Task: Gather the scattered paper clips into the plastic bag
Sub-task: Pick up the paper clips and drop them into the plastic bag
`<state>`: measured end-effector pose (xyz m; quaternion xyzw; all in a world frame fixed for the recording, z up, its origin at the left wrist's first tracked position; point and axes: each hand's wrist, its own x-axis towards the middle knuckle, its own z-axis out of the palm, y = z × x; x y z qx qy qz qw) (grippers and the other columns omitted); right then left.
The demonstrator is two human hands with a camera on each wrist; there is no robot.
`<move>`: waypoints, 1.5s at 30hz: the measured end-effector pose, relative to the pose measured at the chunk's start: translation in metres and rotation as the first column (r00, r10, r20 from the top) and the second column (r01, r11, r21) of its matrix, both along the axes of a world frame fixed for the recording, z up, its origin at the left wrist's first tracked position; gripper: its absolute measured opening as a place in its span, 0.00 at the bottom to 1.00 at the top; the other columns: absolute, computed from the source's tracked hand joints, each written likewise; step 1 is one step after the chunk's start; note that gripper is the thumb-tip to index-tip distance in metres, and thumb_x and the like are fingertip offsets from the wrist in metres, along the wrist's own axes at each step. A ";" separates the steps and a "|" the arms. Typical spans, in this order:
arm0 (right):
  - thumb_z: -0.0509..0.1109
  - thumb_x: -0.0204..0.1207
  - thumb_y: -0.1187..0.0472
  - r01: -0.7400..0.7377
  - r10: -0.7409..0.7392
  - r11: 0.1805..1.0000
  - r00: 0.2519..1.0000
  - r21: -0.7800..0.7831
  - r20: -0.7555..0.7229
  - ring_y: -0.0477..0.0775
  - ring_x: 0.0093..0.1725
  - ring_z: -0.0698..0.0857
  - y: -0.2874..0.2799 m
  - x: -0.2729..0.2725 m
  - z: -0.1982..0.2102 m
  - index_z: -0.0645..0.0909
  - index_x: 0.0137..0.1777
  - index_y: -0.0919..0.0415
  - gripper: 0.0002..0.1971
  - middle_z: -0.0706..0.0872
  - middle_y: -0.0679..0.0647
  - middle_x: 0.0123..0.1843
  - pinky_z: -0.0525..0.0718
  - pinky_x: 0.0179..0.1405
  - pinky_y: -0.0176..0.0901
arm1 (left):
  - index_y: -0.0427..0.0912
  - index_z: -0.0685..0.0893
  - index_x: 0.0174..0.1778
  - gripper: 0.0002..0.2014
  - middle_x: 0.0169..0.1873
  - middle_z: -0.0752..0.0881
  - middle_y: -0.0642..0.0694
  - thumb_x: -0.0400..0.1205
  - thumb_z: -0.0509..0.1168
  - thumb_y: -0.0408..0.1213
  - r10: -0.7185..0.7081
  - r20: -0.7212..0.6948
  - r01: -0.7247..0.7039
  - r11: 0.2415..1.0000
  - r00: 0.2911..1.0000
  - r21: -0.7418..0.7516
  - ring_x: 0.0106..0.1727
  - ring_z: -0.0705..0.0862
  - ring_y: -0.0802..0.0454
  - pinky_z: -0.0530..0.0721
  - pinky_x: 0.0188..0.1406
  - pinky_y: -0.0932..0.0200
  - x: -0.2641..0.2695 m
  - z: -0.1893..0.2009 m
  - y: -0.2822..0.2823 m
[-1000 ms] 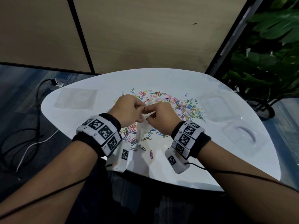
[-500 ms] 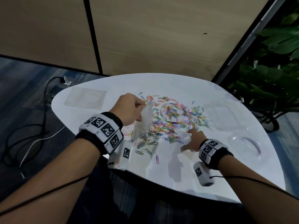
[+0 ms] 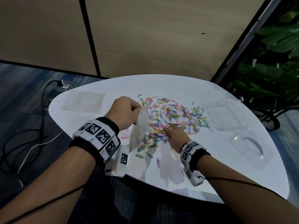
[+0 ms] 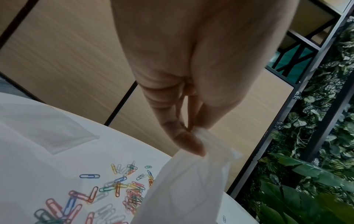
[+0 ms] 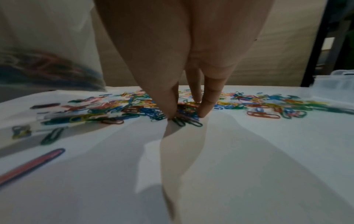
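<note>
The plastic bag (image 3: 139, 126) hangs clear and limp above the white counter (image 3: 210, 167), pinched at its top edge, its lower end dangling over the near-left fringe of the clips. Some coloured clips show blurred through its bottom in the right wrist view. The paper clips (image 3: 171, 120) sprawl in a dense multicoloured scatter across mid-counter: pink, blue, green, yellow, white. A lone pink clip (image 3: 158, 162) lies apart, nearer the front edge.
</note>
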<state>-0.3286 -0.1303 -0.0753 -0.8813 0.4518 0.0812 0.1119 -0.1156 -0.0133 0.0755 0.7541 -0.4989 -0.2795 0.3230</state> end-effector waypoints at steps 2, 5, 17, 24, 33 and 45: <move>0.63 0.79 0.71 -0.071 0.070 0.997 0.997 -0.041 -0.021 0.63 0.62 0.82 0.000 0.004 0.000 0.80 0.67 0.58 0.19 0.82 0.62 0.64 0.83 0.57 0.50 | 0.31 0.90 0.40 0.13 0.32 0.92 0.37 0.84 0.62 0.30 0.013 0.016 -0.013 1.000 1.000 0.006 0.33 0.92 0.45 0.90 0.34 0.56 0.000 -0.002 -0.002; 0.61 0.81 0.71 -0.099 0.092 0.993 0.991 -0.070 -0.095 0.60 0.50 0.86 0.004 0.006 0.010 0.84 0.53 0.65 0.10 0.86 0.61 0.50 0.78 0.43 0.43 | 0.35 0.92 0.40 0.12 0.33 0.93 0.39 0.84 0.66 0.32 0.038 0.007 -0.038 0.999 0.999 0.010 0.33 0.92 0.49 0.88 0.34 0.59 -0.002 -0.001 -0.003; 0.82 0.67 0.62 0.469 -0.779 0.571 0.568 0.673 0.265 0.56 0.50 0.91 -0.043 -0.038 0.030 0.91 0.50 0.65 0.12 0.93 0.60 0.49 0.88 0.57 0.46 | 0.45 0.86 0.49 0.07 0.31 0.88 0.41 0.87 0.63 0.33 0.082 -0.018 -0.081 0.996 0.996 0.039 0.21 0.89 0.44 0.83 0.15 0.61 -0.017 0.004 -0.008; 0.74 0.76 0.70 -0.172 -0.930 0.278 0.197 0.945 0.309 0.53 0.54 0.91 -0.029 -0.015 0.102 0.81 0.62 0.76 0.17 0.89 0.64 0.57 0.88 0.46 0.32 | 0.40 0.87 0.57 0.09 0.36 0.88 0.41 0.88 0.62 0.32 0.043 -0.076 -0.037 0.996 0.996 0.081 0.23 0.90 0.44 0.92 0.28 0.53 -0.026 0.002 -0.014; 0.76 0.71 0.72 -0.099 -0.647 0.628 0.484 0.772 0.589 0.61 0.48 0.91 0.019 0.019 0.131 0.89 0.51 0.71 0.08 0.92 0.66 0.46 0.90 0.56 0.48 | 0.35 0.86 0.64 0.12 0.38 0.89 0.36 0.88 0.61 0.30 -0.008 -0.150 0.016 0.999 0.989 0.052 0.19 0.87 0.53 0.84 0.19 0.66 -0.044 0.004 -0.020; 0.69 0.66 0.71 -0.089 0.064 0.996 0.845 0.021 0.532 0.51 0.27 0.75 0.031 0.032 0.131 0.92 0.35 0.59 0.11 0.81 0.50 0.25 0.71 0.30 0.32 | 0.39 0.88 0.59 0.12 0.36 0.92 0.36 0.88 0.59 0.31 -0.091 -0.124 0.097 0.995 0.988 0.040 0.27 0.92 0.47 0.89 0.29 0.65 -0.051 0.000 -0.023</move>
